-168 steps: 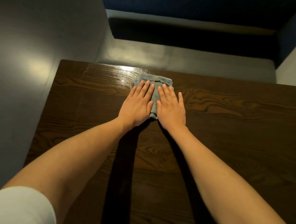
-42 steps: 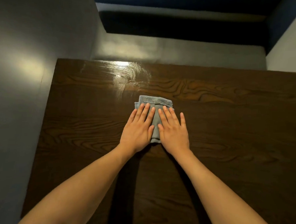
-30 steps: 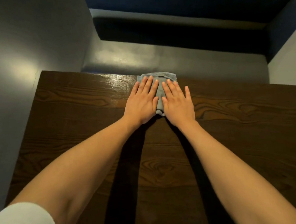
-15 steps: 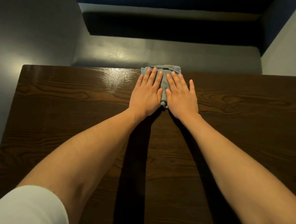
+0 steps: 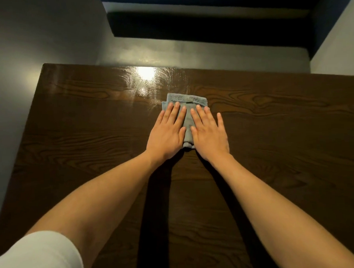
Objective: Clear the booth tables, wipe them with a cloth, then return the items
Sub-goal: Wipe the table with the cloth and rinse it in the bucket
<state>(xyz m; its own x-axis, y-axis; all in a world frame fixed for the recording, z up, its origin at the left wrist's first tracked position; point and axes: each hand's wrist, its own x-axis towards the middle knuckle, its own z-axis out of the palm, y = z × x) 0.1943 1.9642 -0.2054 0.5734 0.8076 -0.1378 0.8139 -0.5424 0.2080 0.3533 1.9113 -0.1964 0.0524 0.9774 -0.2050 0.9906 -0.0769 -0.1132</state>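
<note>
Left hand [image 5: 168, 135] lies flat, palm down, fingers straight and close together, pressing on the left part of a folded grey cloth [image 5: 186, 121]. Right hand [image 5: 209, 133] lies the same way just beside it, fingers straight and slightly spread, pressing on the cloth's right part. The 2 hands sit side by side, thumbs near each other, a strip of cloth showing between them. The cloth's far hem shows beyond the fingertips; its near end shows between the wrists. The cloth lies on the dark wood-grain desk [image 5: 285, 148], toward the far edge, near the middle of its width. A bright glare patch [image 5: 146, 73] marks the desk top beyond the cloth. White sleeve [image 5: 37, 260] at lower left. Grey bench seat [image 5: 208, 52] runs behind the desk.
</note>
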